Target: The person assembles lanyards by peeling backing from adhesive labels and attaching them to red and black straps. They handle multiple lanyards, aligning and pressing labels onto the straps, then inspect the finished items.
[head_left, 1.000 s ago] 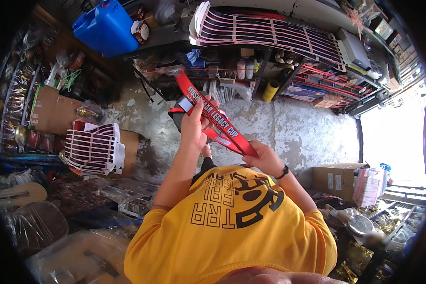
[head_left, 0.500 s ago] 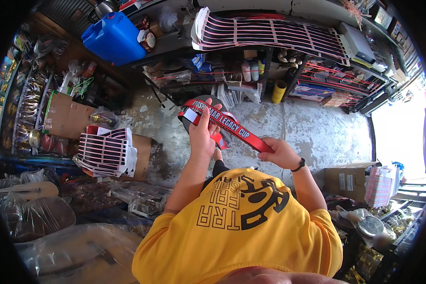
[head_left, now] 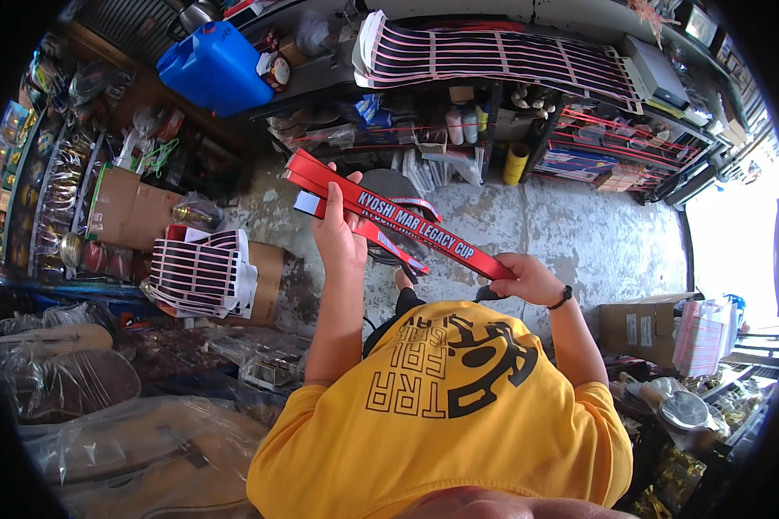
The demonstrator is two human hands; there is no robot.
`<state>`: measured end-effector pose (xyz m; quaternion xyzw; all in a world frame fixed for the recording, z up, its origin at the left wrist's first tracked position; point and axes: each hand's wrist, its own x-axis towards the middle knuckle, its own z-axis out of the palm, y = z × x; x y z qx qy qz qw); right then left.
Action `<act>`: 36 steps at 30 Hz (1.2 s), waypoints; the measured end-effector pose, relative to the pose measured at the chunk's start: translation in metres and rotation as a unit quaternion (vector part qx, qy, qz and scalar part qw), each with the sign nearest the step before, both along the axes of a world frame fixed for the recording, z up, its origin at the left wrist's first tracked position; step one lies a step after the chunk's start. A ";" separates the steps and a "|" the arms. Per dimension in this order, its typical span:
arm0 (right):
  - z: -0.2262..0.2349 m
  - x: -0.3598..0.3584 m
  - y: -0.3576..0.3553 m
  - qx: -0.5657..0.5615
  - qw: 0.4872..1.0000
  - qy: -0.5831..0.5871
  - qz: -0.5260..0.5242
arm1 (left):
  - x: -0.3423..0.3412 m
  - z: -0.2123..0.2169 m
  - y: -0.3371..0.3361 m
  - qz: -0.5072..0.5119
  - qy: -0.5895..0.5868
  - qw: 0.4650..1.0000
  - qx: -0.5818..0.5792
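A red printed ribbon strap [head_left: 424,229] with white lettering, folded into layers, stretches slantwise between my two hands in front of my body. My left hand [head_left: 343,232] grips it near its upper left end, thumb over the front. At the lower right end my right hand [head_left: 532,281] pinches the layers together. A loose red length [head_left: 392,248] hangs below, beside my left hand. Under the ribbon, a dark round stool seat [head_left: 388,184] shows in part, with another strip of ribbon [head_left: 415,205] across it.
Ahead, a long shelf unit carries black-and-pink striped sheets [head_left: 493,59] and a blue jerrycan [head_left: 215,71]. A yellow cylinder [head_left: 515,163] stands by it. More striped sheets [head_left: 197,272] lie on cardboard at left. A cardboard box [head_left: 640,329] sits at right. Plastic-wrapped goods [head_left: 138,458] fill the lower left.
My left hand has moved left and the right hand slightly right, so a longer stretch of ribbon is drawn out between them. More of the stool seat shows.
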<state>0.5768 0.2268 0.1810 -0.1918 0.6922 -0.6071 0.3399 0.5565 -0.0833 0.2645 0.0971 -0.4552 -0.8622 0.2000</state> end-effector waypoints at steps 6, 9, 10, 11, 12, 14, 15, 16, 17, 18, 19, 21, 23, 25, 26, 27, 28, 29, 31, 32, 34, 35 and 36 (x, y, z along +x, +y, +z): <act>-0.007 -0.005 -0.001 0.004 0.999 -0.034 -0.005 | 0.004 0.004 0.008 -0.009 0.009 0.999 -0.041; -0.003 -0.012 -0.001 -0.010 1.000 -0.026 0.011 | 0.002 0.004 0.007 -0.001 0.001 1.000 -0.023; -0.001 -0.013 0.000 -0.011 1.000 -0.028 0.007 | 0.001 0.005 0.006 -0.007 0.007 1.000 -0.005; 0.001 -0.015 0.000 -0.012 1.000 -0.028 0.003 | 0.002 0.005 0.004 -0.005 0.005 1.000 -0.001; 0.004 -0.018 0.001 0.005 1.000 0.000 0.016 | 0.002 0.006 0.002 -0.005 0.009 1.000 0.001; 0.007 -0.019 0.000 -0.006 1.000 -0.010 0.019 | 0.003 0.007 -0.002 -0.014 0.021 1.000 0.005; 0.008 -0.019 0.000 -0.018 0.999 -0.016 0.023 | 0.004 0.008 -0.003 -0.014 0.023 1.000 0.005; 0.009 -0.019 -0.001 0.000 1.000 -0.017 0.022 | 0.005 0.008 -0.004 -0.014 0.024 1.000 0.004; 0.009 -0.019 -0.001 0.002 1.000 -0.021 0.021 | 0.006 0.008 -0.005 -0.012 0.026 1.000 0.003; 0.008 -0.019 -0.002 0.004 1.000 -0.025 0.019 | 0.007 0.009 -0.005 -0.010 0.025 1.000 -0.001; 0.006 -0.019 -0.002 0.004 1.000 -0.026 0.017 | 0.008 0.010 -0.005 -0.008 0.024 1.000 -0.004; 0.000 -0.018 -0.002 0.003 0.999 -0.020 0.025 | 0.010 0.012 -0.003 -0.004 0.021 1.000 -0.016; -0.010 -0.018 -0.002 -0.003 0.999 -0.016 0.029 | 0.014 0.017 0.000 0.000 0.022 0.999 -0.033; -0.022 -0.019 -0.004 -0.010 0.999 -0.017 0.030 | 0.021 0.018 0.011 -0.012 0.014 0.998 -0.058; -0.027 -0.022 -0.004 0.043 0.998 -0.009 0.049 | 0.026 0.017 0.019 -0.018 0.009 0.997 -0.070; -0.031 -0.024 -0.006 0.044 0.996 0.043 0.061 | 0.030 0.015 0.029 -0.027 0.008 0.998 -0.062; -0.033 -0.023 -0.008 0.048 0.992 0.098 0.069 | 0.034 0.012 0.039 -0.045 -0.001 0.996 -0.080; -0.032 -0.023 -0.010 0.085 0.983 0.140 0.076 | 0.039 0.008 0.048 -0.063 -0.010 0.993 -0.098; -0.020 -0.025 -0.015 0.078 0.980 0.177 0.038 | 0.046 -0.001 0.067 -0.117 -0.001 0.987 -0.112; -0.010 -0.028 -0.022 0.048 0.984 0.169 -0.016 | 0.050 -0.005 0.074 -0.141 -0.013 0.982 -0.124; 0.020 -0.036 -0.037 -0.035 0.980 0.156 -0.120 | 0.057 -0.010 0.081 -0.184 -0.059 0.969 -0.154; 0.037 -0.038 -0.044 -0.089 0.970 0.151 -0.169 | 0.062 -0.012 0.085 -0.204 -0.081 0.963 -0.156; 0.055 -0.035 -0.045 -0.096 0.956 0.213 -0.176 | 0.067 -0.013 0.089 -0.218 -0.077 0.959 -0.165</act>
